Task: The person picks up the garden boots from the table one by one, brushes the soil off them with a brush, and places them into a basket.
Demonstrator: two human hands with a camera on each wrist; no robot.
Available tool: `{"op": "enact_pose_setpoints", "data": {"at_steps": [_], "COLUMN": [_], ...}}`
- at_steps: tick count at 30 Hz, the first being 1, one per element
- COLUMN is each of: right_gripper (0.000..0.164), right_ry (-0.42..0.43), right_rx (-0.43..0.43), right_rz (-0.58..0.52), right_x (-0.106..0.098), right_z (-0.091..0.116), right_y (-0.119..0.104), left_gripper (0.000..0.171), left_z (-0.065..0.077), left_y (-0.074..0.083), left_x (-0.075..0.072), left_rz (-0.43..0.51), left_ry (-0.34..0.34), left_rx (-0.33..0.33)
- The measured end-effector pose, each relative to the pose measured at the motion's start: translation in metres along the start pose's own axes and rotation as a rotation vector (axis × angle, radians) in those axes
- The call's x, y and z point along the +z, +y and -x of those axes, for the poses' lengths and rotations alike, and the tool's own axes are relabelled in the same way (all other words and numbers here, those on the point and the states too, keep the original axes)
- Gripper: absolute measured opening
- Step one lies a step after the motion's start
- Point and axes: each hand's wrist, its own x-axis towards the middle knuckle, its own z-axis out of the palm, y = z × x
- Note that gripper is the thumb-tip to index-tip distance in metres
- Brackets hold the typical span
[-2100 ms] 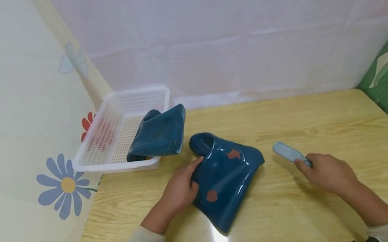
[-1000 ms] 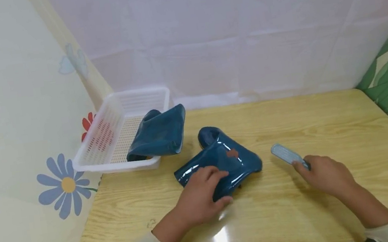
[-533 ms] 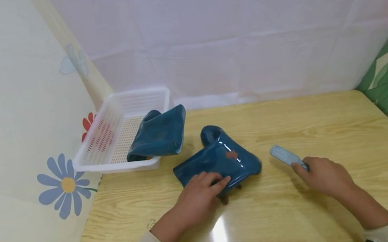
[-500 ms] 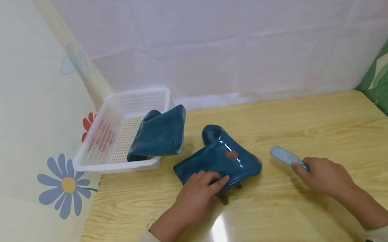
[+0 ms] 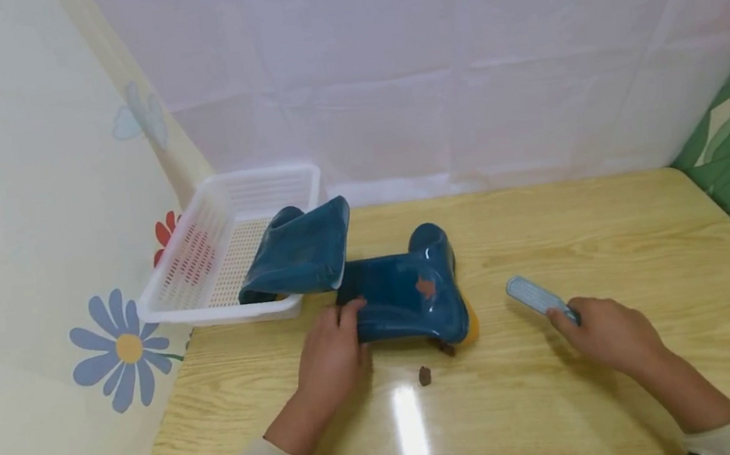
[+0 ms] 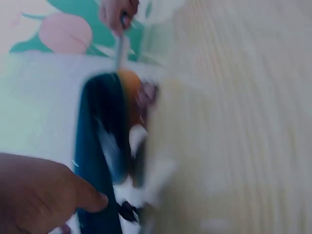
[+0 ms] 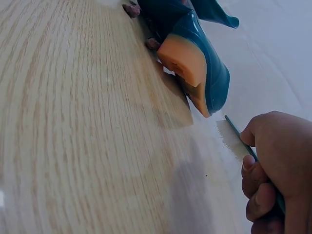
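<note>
A dark teal rain boot [image 5: 393,298] with an orange sole lies on its side on the wooden table, its toe pointing away and a reddish-brown patch near the ankle. My left hand [image 5: 327,355] grips the shaft near its open end; the thumb lies along the boot in the blurred left wrist view. A slim blue-grey brush [image 5: 532,295] is in my right hand [image 5: 614,332], held by the handle to the right of the boot. Short bristles of the brush [image 7: 231,140] show in the right wrist view, apart from the orange sole [image 7: 183,61].
A white plastic basket [image 5: 222,314] stands at the back left. Another teal boot [image 5: 301,253] lies in it, its shaft jutting over the rim. A small brown lump [image 5: 425,376] sits on the table, and a second brown piece [image 5: 447,347] is beside the sole.
The boot has been turned, so its shaft points left and the orange sole shows. My left hand moved over it, then back to the shaft end. A brown lump is uncovered; the brush barely moved.
</note>
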Motion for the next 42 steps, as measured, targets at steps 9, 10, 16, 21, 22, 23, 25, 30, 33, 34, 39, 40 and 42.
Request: {"op": "enact_pose_setpoints", "data": {"at_steps": [9,10,16,21,22,23,25,30,33,34,39,40,42], "right_gripper": [0.052,0.051,0.052,0.052,0.052,0.052,0.052,0.052,0.052,0.052,0.054,0.054,0.056], "right_ry": [0.001,0.0,-0.014,-0.016,-0.014,-0.012,-0.007,0.009,0.012,0.011,0.014,0.018,0.029], "right_rx": [-0.005,-0.006,-0.004,-0.009,-0.015,-0.02,-0.027,-0.014,-0.005,-0.003,0.027,0.035,0.058], "right_rz": [0.005,0.005,0.001,-0.004,-0.006,-0.009,-0.012,-0.002,-0.008,-0.011,-0.016,-0.015,-0.017], "right_x": [0.002,0.003,0.003,0.004,0.004,0.005,0.005,0.004,0.003,0.003,0.001,0.0,-0.001], "right_z": [0.0,0.0,-0.001,0.0,0.0,0.0,0.001,0.001,0.001,0.001,0.0,0.0,0.001], "right_y": [0.0,0.0,-0.001,-0.002,-0.002,-0.002,-0.003,-0.003,-0.002,-0.002,-0.001,-0.001,-0.001], "left_gripper": [0.092,0.092,0.081,0.076,0.075,0.073,0.069,0.069,0.072,0.073,0.072,0.071,0.068], "left_z": [0.009,0.008,-0.005,-0.018,-0.02,-0.022,-0.027,-0.041,-0.049,-0.052,-0.064,-0.066,-0.069], "left_y": [0.028,0.029,0.04,0.049,0.05,0.05,0.053,0.063,0.071,0.073,0.086,0.087,0.089], "left_x": [-0.011,-0.01,-0.002,0.017,0.021,0.024,0.029,0.034,0.033,0.033,0.029,0.028,0.027], "left_rz": [0.799,0.86,1.299,1.496,1.489,1.481,1.485,1.534,1.516,1.503,1.33,1.305,1.27], "left_ry": [-0.363,-0.354,-0.212,0.018,0.068,0.117,0.205,0.329,0.345,0.345,0.336,0.338,0.34], "left_rx": [-0.501,-0.527,-0.83,-0.942,-0.949,-0.954,-0.961,-0.889,-0.855,-0.851,-0.79,-0.756,-0.666]}}
